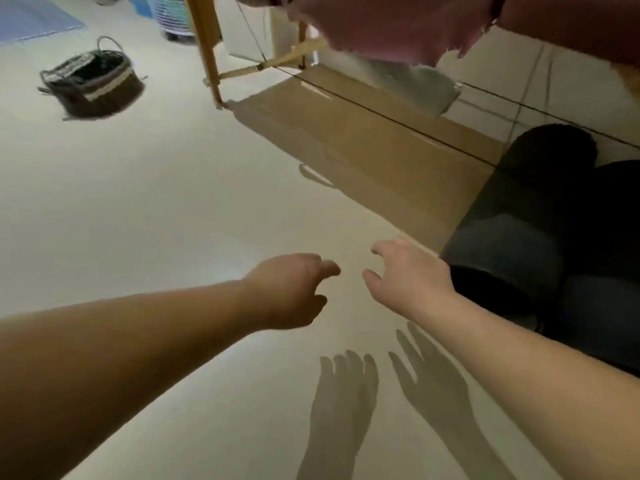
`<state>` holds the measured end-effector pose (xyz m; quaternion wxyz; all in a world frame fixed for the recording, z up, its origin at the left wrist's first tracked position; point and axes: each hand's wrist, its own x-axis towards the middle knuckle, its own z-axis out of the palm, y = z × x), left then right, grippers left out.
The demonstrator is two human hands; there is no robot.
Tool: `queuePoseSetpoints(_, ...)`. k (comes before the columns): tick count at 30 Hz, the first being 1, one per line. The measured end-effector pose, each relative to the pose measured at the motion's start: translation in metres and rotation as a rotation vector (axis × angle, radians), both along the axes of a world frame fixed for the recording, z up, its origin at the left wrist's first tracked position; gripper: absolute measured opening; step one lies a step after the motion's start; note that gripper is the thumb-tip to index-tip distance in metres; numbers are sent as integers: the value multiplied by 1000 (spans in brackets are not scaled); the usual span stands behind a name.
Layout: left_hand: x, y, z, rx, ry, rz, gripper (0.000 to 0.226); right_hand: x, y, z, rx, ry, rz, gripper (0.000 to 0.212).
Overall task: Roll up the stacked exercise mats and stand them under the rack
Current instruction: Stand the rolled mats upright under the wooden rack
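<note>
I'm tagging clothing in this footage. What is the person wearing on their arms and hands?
Nothing visible. The left forearm and right forearm are bare to the frame edge, with no sleeves. The left hand and right hand have no gloves, and no ring, watch or band shows on them or at the wrists.
</note>
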<state>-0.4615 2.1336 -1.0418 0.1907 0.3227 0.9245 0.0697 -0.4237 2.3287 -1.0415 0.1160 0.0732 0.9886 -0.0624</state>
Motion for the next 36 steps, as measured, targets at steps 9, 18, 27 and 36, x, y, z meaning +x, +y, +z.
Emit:
queuePoseSetpoints(9,83,-247,-15,253,-232,743,54,-39,-265,29,64,-132,765,42)
queuePoseSetpoints(18,154,-434,0,408,-235,1262,58,-12,-522,47,17,-392,1085,49)
queuePoseSetpoints(27,257,-593,19,-75,-136,1480,62,70,-704,47,-113,-454,1267,47)
queuePoseSetpoints(36,404,-691,6,-398,-472,2195,126,155,-783,28,-460,-589,1293,34)
